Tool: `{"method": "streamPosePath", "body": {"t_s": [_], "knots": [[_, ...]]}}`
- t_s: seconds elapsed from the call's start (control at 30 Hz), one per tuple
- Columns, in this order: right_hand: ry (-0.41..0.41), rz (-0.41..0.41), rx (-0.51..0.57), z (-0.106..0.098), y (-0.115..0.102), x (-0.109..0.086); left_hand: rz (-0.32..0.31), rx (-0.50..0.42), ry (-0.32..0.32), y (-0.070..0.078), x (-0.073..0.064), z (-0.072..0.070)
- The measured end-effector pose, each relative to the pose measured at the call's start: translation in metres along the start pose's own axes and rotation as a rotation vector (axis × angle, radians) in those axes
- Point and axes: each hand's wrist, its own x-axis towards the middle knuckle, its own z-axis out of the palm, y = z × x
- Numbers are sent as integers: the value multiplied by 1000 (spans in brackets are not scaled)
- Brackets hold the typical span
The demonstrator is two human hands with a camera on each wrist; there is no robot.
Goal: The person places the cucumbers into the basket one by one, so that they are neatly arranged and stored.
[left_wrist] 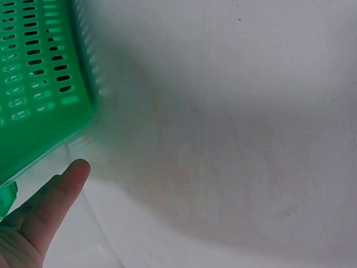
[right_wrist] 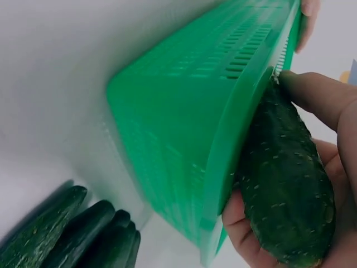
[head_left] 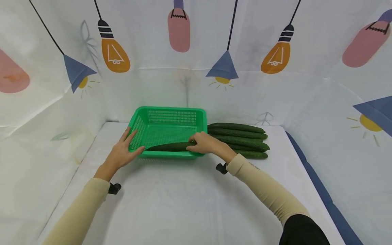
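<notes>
A green plastic basket (head_left: pixel 171 128) with slotted walls stands at the back of the table. Inside its near wall lies a dark green cucumber (head_left: pixel 168 147), level with the rim in the head view. My right hand (head_left: pixel 208 143) grips the right end of this cucumber, thumb and fingers curled round it, as the right wrist view shows the cucumber (right_wrist: pixel 287 184) close up beside the basket rim (right_wrist: pixel 223 151). At the basket's front left corner, my left hand (head_left: pixel 120 153) rests with fingers spread and straight against the rim. The left wrist view shows part of that hand (left_wrist: pixel 50 206) beside the basket wall.
Several cucumbers (head_left: pixel 242 139) lie side by side on the white table (head_left: pixel 183 197), just right of the basket. A white sheet (head_left: pixel 153 81) printed with lamps and bulbs hangs behind the table and along its sides. Dark blue cloth (head_left: pixel 318 183) shows past the right edge.
</notes>
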Motion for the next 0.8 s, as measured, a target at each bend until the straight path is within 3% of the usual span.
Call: {"method": "streamPosePath", "body": {"t_s": [0.2,0.43,0.8], "knots": [[27,-28,-11,-2,10,-3,-3,6,-2,0,0,-1],[-40,-58,57,-3,15,-5,-2,8,-1,3,-1,-2],[-58,-77,46,-6,17,-5,-20,4,27,8,-1,-1]]}}
